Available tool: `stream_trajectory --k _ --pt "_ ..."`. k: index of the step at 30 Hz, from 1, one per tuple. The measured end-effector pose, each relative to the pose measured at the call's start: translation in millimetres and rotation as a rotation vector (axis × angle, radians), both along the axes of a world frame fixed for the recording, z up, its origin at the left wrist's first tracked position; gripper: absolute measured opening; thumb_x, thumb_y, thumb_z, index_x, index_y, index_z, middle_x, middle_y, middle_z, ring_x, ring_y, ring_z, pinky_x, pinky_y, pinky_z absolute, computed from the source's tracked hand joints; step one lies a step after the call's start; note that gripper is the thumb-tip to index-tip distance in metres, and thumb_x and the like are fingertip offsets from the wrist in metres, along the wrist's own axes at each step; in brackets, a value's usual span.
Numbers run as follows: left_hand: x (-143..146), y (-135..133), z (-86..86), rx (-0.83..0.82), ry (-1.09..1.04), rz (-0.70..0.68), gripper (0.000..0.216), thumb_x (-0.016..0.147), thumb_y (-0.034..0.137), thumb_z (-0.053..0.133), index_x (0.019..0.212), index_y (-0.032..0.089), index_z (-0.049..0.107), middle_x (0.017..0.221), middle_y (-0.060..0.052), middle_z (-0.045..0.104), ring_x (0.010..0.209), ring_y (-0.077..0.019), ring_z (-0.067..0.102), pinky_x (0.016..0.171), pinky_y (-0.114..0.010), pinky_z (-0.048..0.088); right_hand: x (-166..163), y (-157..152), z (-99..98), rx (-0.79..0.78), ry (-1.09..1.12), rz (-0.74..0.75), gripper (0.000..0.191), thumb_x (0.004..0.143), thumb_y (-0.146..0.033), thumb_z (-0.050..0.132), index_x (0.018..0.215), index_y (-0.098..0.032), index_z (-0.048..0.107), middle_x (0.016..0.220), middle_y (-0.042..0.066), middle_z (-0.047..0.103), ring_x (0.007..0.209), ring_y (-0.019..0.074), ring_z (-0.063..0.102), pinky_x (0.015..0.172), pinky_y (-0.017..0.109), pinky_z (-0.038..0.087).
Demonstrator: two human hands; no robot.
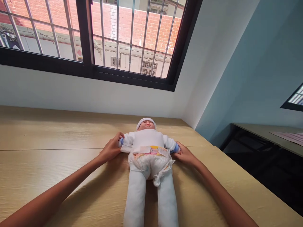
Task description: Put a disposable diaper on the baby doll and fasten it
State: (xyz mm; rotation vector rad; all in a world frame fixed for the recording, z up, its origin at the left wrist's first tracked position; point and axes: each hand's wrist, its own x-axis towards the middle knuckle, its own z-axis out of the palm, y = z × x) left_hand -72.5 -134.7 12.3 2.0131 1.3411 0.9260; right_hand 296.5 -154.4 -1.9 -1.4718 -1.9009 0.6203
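Note:
A baby doll [148,138] in white clothes and a white cap lies on its back on the wooden table [59,173], its head toward the window. Around its hips is a diaper [151,162] with an orange and pink printed waistband and ruffled leg edges. My left hand [112,147] is closed round the doll's arm at the blue cuff on the left. On the other side my right hand [185,153] grips the doll's other arm at its blue cuff. The doll's feet lie outside the bottom of the view.
Behind the table rises a white wall with a black-framed window [88,71] and metal bars. To the right, past the table's edge, stands a dark desk [255,132] with a pink striped cloth [288,138] on it.

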Motion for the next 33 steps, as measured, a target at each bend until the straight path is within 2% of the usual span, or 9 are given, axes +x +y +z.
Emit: stream_trajectory --k 5,10,14,19,22,26,33 --pt "-2.7 1.9 4.3 0.007 0.09 -0.02 0.037 0.069 0.036 0.057 0.103 0.025 0.046 0.098 -0.001 0.064 0.08 -0.0198 0.057 0.07 -0.026 0.039 2.1 0.9 5.0 0.035 0.024 -0.044 0.033 0.067 -0.021 0.062 0.099 -0.018 0.063 0.101 0.007 0.065 0.094 0.0265 0.06 0.078 0.032 0.048" --pt "-6.7 5.5 8.6 0.006 0.125 -0.049 0.035 0.072 0.033 0.054 0.105 0.026 0.049 0.098 0.0 0.066 0.079 -0.0189 0.058 0.07 -0.027 0.039 5.9 4.1 0.8 0.071 0.103 -0.078 0.041 0.066 -0.025 0.066 0.106 -0.019 0.06 0.109 0.008 0.063 0.099 0.0257 0.06 0.08 0.033 0.05" --pt "-11.6 10.0 7.0 0.012 0.087 -0.063 0.031 0.068 0.037 0.059 0.093 0.022 0.047 0.093 -0.001 0.063 0.074 -0.0167 0.055 0.066 -0.025 0.039 7.7 5.6 -3.9 0.097 0.187 -0.076 0.041 0.07 -0.036 0.07 0.106 -0.021 0.056 0.109 0.009 0.065 0.096 0.0246 0.063 0.078 0.034 0.052" --pt "-13.1 11.9 5.0 0.007 0.02 -0.061 0.033 0.067 0.043 0.063 0.081 0.021 0.044 0.084 -0.001 0.059 0.074 -0.0165 0.052 0.063 -0.024 0.038 8.7 5.2 -4.0 0.123 0.212 -0.069 0.039 0.072 -0.046 0.072 0.1 -0.023 0.059 0.108 0.009 0.066 0.098 0.0249 0.063 0.08 0.036 0.053" --pt "-11.8 10.1 6.9 -0.002 -0.017 -0.073 0.033 0.067 0.045 0.063 0.081 0.02 0.046 0.084 -0.001 0.06 0.074 -0.0165 0.054 0.063 -0.024 0.038 8.6 4.1 -2.1 0.129 0.182 -0.055 0.036 0.071 -0.043 0.073 0.099 -0.023 0.062 0.11 0.008 0.066 0.101 0.025 0.062 0.082 0.036 0.052" --pt "-10.2 7.0 9.3 -0.022 -0.058 -0.077 0.03 0.068 0.042 0.061 0.079 0.02 0.044 0.082 -0.001 0.062 0.073 -0.0164 0.056 0.064 -0.024 0.04 7.9 4.8 -3.7 0.131 0.121 -0.057 0.032 0.067 -0.036 0.073 0.094 -0.023 0.062 0.105 0.006 0.066 0.098 0.0248 0.062 0.077 0.034 0.051" --pt "-11.5 7.7 8.9 -0.05 -0.117 -0.101 0.029 0.069 0.041 0.062 0.076 0.02 0.043 0.089 -0.004 0.066 0.086 -0.0209 0.062 0.068 -0.026 0.045 -1.0 8.1 -11.4 0.203 0.058 -0.136 0.02 0.061 -0.027 0.067 0.077 -0.022 0.057 0.09 0.002 0.058 0.091 0.0235 0.058 0.08 0.034 0.046"
